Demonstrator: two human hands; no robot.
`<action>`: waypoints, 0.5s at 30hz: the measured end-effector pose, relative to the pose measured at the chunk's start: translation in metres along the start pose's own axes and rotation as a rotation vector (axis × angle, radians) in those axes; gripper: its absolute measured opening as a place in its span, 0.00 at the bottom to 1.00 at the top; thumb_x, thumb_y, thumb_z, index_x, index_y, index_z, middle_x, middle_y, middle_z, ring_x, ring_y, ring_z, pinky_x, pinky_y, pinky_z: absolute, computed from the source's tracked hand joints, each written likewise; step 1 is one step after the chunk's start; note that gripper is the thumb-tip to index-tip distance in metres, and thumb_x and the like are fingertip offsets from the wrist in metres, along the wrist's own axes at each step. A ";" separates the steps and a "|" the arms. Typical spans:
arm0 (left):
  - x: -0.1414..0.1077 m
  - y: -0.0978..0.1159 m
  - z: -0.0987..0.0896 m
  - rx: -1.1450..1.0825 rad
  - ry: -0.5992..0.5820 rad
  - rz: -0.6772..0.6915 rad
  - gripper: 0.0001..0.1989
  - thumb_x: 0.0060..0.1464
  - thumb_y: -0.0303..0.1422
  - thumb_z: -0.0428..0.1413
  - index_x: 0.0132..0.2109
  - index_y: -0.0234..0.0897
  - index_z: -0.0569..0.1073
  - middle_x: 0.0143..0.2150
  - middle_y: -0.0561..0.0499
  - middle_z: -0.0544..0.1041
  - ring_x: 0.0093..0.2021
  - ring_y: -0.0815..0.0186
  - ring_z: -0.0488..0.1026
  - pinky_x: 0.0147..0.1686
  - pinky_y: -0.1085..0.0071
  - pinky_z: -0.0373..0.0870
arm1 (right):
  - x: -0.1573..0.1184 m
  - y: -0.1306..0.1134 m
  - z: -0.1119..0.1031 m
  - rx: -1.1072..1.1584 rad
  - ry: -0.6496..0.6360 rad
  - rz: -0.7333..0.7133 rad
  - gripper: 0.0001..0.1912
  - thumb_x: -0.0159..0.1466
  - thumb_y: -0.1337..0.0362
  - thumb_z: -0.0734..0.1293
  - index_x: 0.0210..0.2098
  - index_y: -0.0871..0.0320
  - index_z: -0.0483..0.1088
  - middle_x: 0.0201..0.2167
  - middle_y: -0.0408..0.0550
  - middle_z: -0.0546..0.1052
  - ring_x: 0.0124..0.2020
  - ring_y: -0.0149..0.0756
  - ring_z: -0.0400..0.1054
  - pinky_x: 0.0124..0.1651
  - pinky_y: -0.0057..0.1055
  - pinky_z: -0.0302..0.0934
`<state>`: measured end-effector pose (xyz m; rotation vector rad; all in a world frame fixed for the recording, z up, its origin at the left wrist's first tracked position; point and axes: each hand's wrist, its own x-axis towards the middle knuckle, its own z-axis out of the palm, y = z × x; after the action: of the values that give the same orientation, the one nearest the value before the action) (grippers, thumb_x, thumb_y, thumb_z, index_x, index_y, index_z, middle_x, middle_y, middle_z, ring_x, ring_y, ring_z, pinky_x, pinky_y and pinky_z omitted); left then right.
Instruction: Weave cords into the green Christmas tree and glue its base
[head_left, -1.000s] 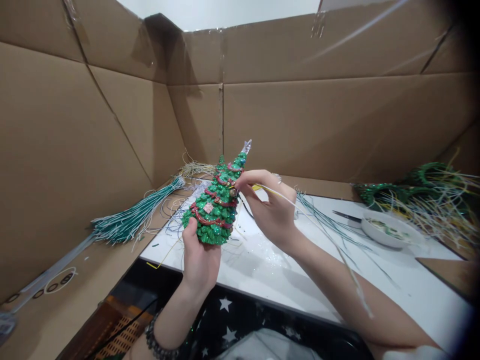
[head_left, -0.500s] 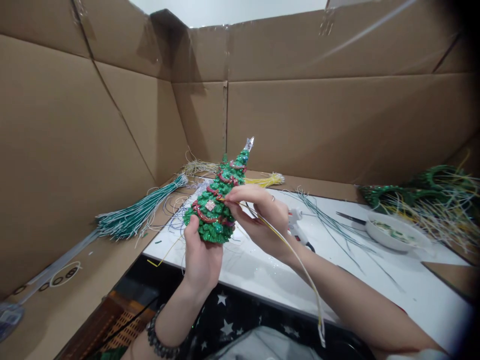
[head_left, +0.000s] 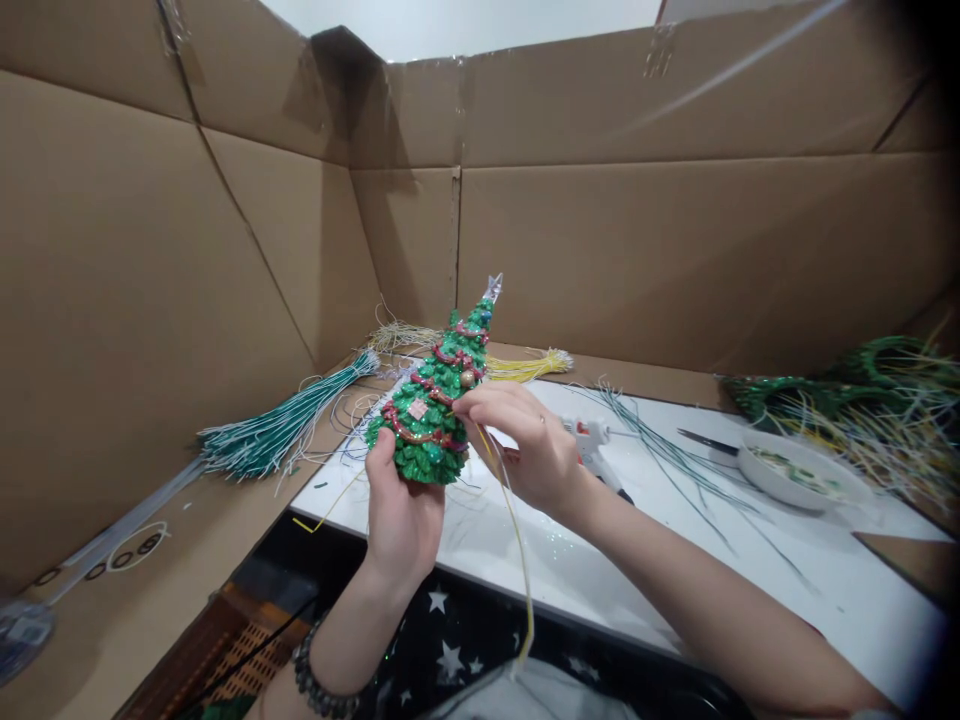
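Note:
A small green Christmas tree (head_left: 431, 400) with red garlands, baubles and a clear star on top leans to the right at the centre. My left hand (head_left: 405, 510) grips its base from below, thumb on the front. The fingertips of my right hand (head_left: 517, 430) pinch a thin yellow and white wire (head_left: 523, 560) against the tree's right side. From those fingers the wire hangs down toward my lap. Its upper tip is hidden between fingers and branches.
Green-white wires (head_left: 285, 430) lie left, yellow wires (head_left: 532, 366) behind. Right of my hand are a glue gun (head_left: 592, 432), loose green wires (head_left: 667, 460), scissors (head_left: 705, 440) and a white dish (head_left: 795, 490). Cardboard walls (head_left: 675, 230) surround the table.
The wire's hanging end has swung left and now drops more steeply. My right hand has shifted slightly, and a gold bauble on the tree has come into sight above its fingers.

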<state>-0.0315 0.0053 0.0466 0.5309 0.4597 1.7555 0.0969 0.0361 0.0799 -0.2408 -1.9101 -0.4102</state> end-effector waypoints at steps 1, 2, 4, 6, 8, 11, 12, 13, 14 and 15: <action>0.000 0.000 0.000 -0.002 -0.011 0.007 0.18 0.61 0.44 0.53 0.50 0.41 0.78 0.48 0.51 0.82 0.45 0.66 0.78 0.43 0.75 0.73 | -0.001 0.000 0.002 0.056 0.020 0.041 0.20 0.64 0.78 0.64 0.51 0.52 0.61 0.39 0.46 0.78 0.40 0.34 0.75 0.45 0.40 0.75; 0.000 0.000 0.001 -0.004 -0.021 0.012 0.18 0.61 0.44 0.53 0.50 0.41 0.78 0.48 0.51 0.82 0.45 0.67 0.78 0.43 0.76 0.73 | -0.002 -0.001 0.004 0.107 0.033 0.082 0.20 0.64 0.77 0.64 0.51 0.52 0.61 0.38 0.45 0.77 0.39 0.33 0.75 0.45 0.40 0.75; -0.001 0.000 0.002 -0.007 -0.038 0.009 0.18 0.61 0.44 0.53 0.51 0.41 0.78 0.49 0.51 0.81 0.47 0.66 0.78 0.45 0.76 0.72 | -0.005 -0.001 0.008 0.184 0.048 0.148 0.20 0.64 0.77 0.65 0.51 0.52 0.60 0.38 0.43 0.76 0.38 0.31 0.74 0.46 0.40 0.74; -0.002 -0.001 0.002 -0.010 -0.044 0.008 0.18 0.61 0.44 0.53 0.51 0.41 0.78 0.51 0.51 0.81 0.49 0.66 0.77 0.47 0.75 0.72 | -0.008 -0.002 0.010 0.221 0.052 0.187 0.21 0.63 0.77 0.65 0.52 0.53 0.59 0.39 0.43 0.74 0.39 0.30 0.73 0.46 0.38 0.74; -0.002 -0.001 0.001 -0.004 -0.048 0.012 0.18 0.61 0.44 0.54 0.52 0.41 0.77 0.53 0.51 0.80 0.52 0.65 0.76 0.48 0.75 0.72 | -0.010 -0.004 0.010 0.234 0.042 0.218 0.24 0.63 0.78 0.64 0.55 0.52 0.57 0.41 0.44 0.73 0.41 0.30 0.72 0.46 0.37 0.74; -0.002 -0.003 0.001 0.020 -0.059 0.020 0.20 0.60 0.45 0.53 0.53 0.40 0.77 0.54 0.49 0.79 0.54 0.63 0.75 0.48 0.73 0.72 | -0.009 -0.008 0.009 0.222 0.038 0.253 0.28 0.64 0.78 0.62 0.59 0.50 0.52 0.42 0.44 0.71 0.40 0.30 0.71 0.46 0.37 0.73; -0.003 -0.003 0.001 0.029 -0.061 0.017 0.20 0.60 0.46 0.53 0.53 0.40 0.77 0.54 0.49 0.79 0.54 0.62 0.75 0.48 0.72 0.72 | -0.008 -0.009 0.009 0.210 0.047 0.258 0.29 0.65 0.77 0.62 0.60 0.49 0.51 0.41 0.44 0.70 0.39 0.30 0.71 0.45 0.36 0.73; -0.003 -0.004 0.001 0.036 -0.060 0.014 0.20 0.60 0.46 0.54 0.53 0.40 0.77 0.53 0.49 0.79 0.54 0.62 0.75 0.48 0.72 0.72 | -0.007 -0.010 0.009 0.198 0.057 0.261 0.30 0.65 0.77 0.61 0.61 0.48 0.50 0.41 0.43 0.70 0.39 0.30 0.70 0.44 0.35 0.73; -0.003 -0.004 0.001 0.042 -0.057 0.013 0.21 0.59 0.46 0.54 0.53 0.41 0.77 0.53 0.49 0.80 0.54 0.61 0.75 0.48 0.71 0.73 | -0.006 -0.011 0.009 0.185 0.067 0.265 0.31 0.65 0.77 0.61 0.61 0.48 0.50 0.41 0.43 0.70 0.39 0.30 0.70 0.43 0.35 0.72; -0.003 -0.005 0.001 0.048 -0.053 0.013 0.21 0.59 0.46 0.54 0.53 0.41 0.77 0.53 0.48 0.80 0.53 0.61 0.76 0.47 0.71 0.73 | -0.005 -0.011 0.010 0.173 0.079 0.269 0.31 0.65 0.77 0.62 0.62 0.47 0.50 0.41 0.44 0.70 0.39 0.30 0.70 0.43 0.35 0.72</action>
<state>-0.0267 0.0036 0.0441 0.6136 0.4628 1.7426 0.0865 0.0298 0.0700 -0.3557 -1.7936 -0.0726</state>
